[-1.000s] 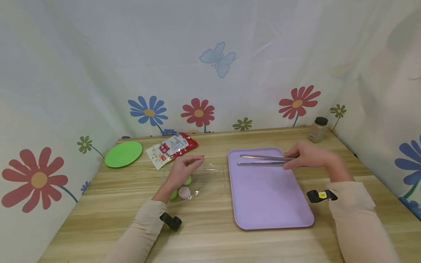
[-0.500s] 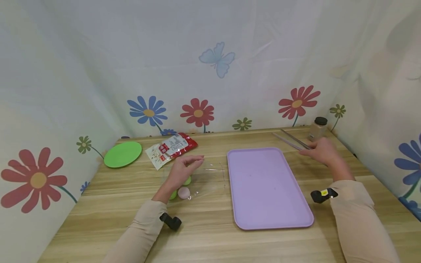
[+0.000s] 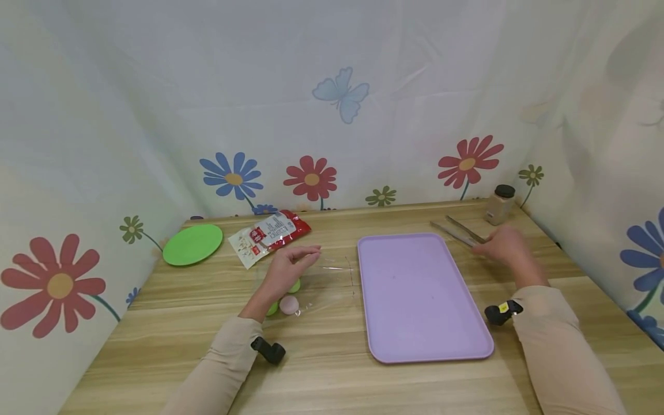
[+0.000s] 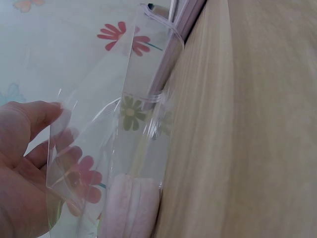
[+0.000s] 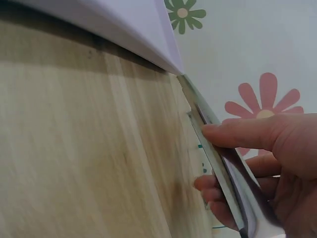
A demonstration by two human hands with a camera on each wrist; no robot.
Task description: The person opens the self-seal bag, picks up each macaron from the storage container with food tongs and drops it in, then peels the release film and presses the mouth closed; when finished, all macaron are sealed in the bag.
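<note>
With thumb and fingers, my left hand (image 3: 285, 272) pinches the raised edge of a clear plastic box (image 4: 101, 131), its flap standing up in the left wrist view. Inside it sits a pink macaron (image 4: 130, 206); green macarons (image 3: 272, 309) lie beside it, partly hidden by the hand. My right hand (image 3: 505, 248) holds metal tongs (image 5: 250, 201) to the right of the purple tray (image 3: 422, 300). The thumb lies on one arm of the tongs and the fingers are around the other side. The tongs' tips are apart and point toward the back of the table, low over the wood.
A green plate (image 3: 193, 245) lies at the far left. Near the back, a red and white snack packet (image 3: 270, 235) lies flat. A jar with a black lid (image 3: 500, 205) stands at the back right corner, beyond the right hand. Patterned curtains border the table.
My right hand has carried the tongs from above the tray to the table on its right, turning them toward the back and lowering them. The left hand has stayed in place.
</note>
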